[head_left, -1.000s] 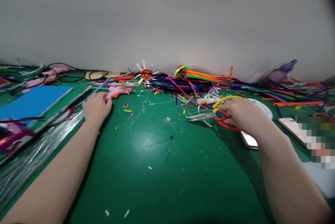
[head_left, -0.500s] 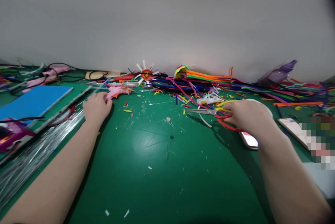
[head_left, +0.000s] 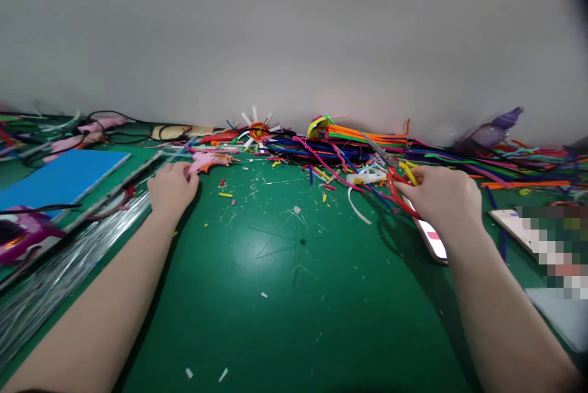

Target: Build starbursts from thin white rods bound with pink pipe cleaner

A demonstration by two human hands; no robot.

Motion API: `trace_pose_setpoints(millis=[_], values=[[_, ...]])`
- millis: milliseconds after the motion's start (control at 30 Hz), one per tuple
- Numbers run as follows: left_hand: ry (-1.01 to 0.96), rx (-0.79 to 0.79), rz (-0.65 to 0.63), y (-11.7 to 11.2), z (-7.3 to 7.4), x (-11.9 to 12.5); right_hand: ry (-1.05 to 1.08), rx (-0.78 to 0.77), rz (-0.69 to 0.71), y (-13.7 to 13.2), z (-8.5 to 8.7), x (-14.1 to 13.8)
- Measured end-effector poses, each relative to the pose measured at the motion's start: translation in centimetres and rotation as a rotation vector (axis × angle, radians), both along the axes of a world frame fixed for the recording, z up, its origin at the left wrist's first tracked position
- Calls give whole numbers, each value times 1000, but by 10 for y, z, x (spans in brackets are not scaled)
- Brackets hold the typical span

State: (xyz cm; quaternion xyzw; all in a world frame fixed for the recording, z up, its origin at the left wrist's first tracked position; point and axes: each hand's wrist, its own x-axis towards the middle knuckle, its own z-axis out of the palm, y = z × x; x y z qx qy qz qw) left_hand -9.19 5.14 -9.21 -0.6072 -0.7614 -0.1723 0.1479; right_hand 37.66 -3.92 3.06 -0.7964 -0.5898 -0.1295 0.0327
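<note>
My right hand (head_left: 443, 197) is closed around the red handles of a pair of scissors (head_left: 395, 175), lifted off the green mat with the blades pointing up and to the left; a yellow pipe cleaner (head_left: 410, 171) sits against the same fingers. A pile of coloured pipe cleaners (head_left: 349, 139) lies just behind it by the wall. My left hand (head_left: 171, 188) rests curled on the mat at the left, its fingers touching a pink glue gun (head_left: 209, 161) and the end of a bundle of silver wires (head_left: 68, 258).
A small white glue bottle (head_left: 365, 179) and a white strip lie near the scissors. A phone (head_left: 432, 240) lies under my right wrist, another phone (head_left: 509, 224) further right. A blue sheet (head_left: 59, 175) is at the left. Cut scraps dot the green mat (head_left: 294, 295).
My right hand has picked the scissors up from the mat and swung the blades from pointing left to pointing up toward the pipe cleaner pile. My left hand has hardly moved.
</note>
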Motion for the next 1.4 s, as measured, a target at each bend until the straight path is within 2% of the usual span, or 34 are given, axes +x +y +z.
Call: trace_pose_setpoints(millis=[200,367,467,567,600,700,767,1000,1133,1233,1400], values=[[-8,11,-14,0,0,-1,78,47,-71,4,-3,4],[-22,45,-20,0,2,0,154,82,-9,5,-7,-5],[-34,90,-20,1,4,2,153,98,76,8,-18,-9],[-44,133,-33,2,6,3,89,128,300,14,-34,-10],[-44,144,-40,2,7,3,44,144,333,16,-39,-9],[-42,175,-59,2,10,4,-23,174,363,20,-50,-7],[-41,191,-70,1,11,5,-35,198,373,21,-51,-6],[-42,204,-107,0,10,5,-63,340,572,22,-36,-5],[-36,207,-126,2,7,3,-138,365,678,30,-30,-4],[-37,213,-137,3,5,2,-123,330,806,44,-22,-4],[-54,234,-149,4,3,2,-133,196,1049,67,0,-19]])
